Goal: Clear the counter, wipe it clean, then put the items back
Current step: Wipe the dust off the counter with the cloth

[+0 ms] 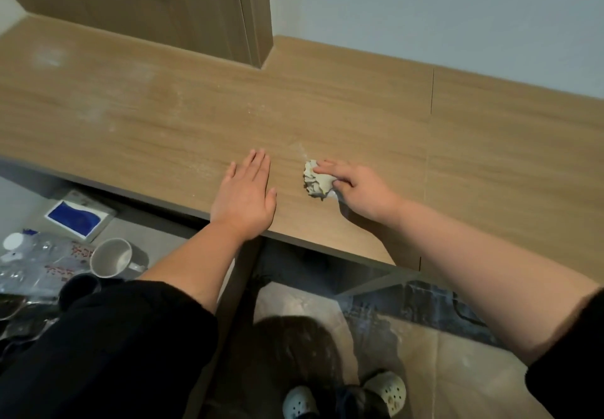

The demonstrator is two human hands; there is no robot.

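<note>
The left hand (243, 194) lies flat near the front edge of the worktop (359, 108), fingers (258, 163) straight and pressed together. Just beside it, the right hand (362, 189) holds a crumpled wad (315, 181) against the worktop, fingers curled over it. A mug (111, 258) and a blue pack (78, 217) lie on the floor (425, 369) below.

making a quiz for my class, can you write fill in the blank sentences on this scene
1. The right hand holds a crumpled wad down on the ____.
2. The left hand lies palm ____ beside it.
3. The mug stands on the ____.
Missing words: counter; down; floor.
</note>
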